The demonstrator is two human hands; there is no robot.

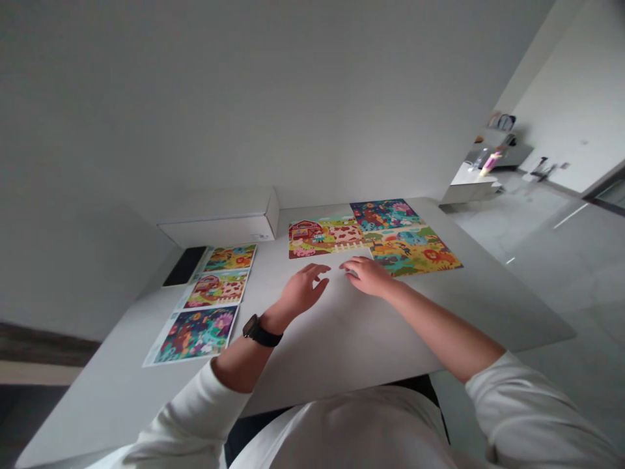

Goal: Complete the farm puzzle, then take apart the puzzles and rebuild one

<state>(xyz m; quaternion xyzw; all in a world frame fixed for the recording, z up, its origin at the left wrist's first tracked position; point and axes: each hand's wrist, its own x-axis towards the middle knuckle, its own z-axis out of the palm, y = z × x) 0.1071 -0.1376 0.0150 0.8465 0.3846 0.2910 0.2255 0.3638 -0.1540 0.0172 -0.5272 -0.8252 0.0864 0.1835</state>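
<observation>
Three colourful jigsaw pictures lie joined on the white table (342, 339): a farm puzzle (325, 237), a dark blue puzzle (385, 213) and a lion puzzle (415, 255). My right hand (368, 275) rests palm down on the table just in front of them, fingers curled over something small I cannot make out. My left hand (303, 291), with a black watch (258, 331) on the wrist, hovers beside it with fingers loosely spread and nothing in it.
A sheet with three reference pictures (208, 301) lies at the left. Behind it are a dark phone-like slab (184, 266) and a white box (222, 218) against the wall. The table's right edge drops to a grey floor; small furniture (481, 176) stands farther off.
</observation>
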